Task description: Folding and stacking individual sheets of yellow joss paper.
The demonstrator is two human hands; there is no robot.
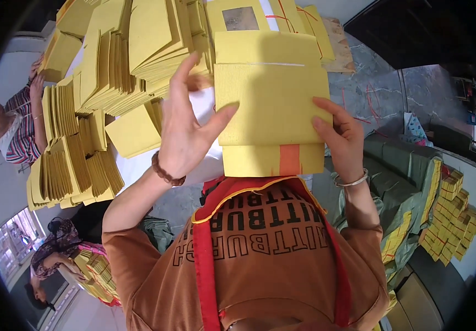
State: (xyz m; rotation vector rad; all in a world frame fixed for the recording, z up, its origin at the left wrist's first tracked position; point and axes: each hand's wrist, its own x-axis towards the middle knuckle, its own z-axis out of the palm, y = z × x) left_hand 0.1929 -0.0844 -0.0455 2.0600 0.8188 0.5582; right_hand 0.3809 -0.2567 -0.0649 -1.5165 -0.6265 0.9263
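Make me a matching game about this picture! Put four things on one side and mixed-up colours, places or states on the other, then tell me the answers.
Things:
1. left hand
2. right hand
3. beaded bracelet
4. apron straps

Matches:
A. brown
B. at the right edge of the yellow card
C. red
D. open, with the thumb spread wide

Right pairs: 1-D, 2-B, 3-A, 4-C
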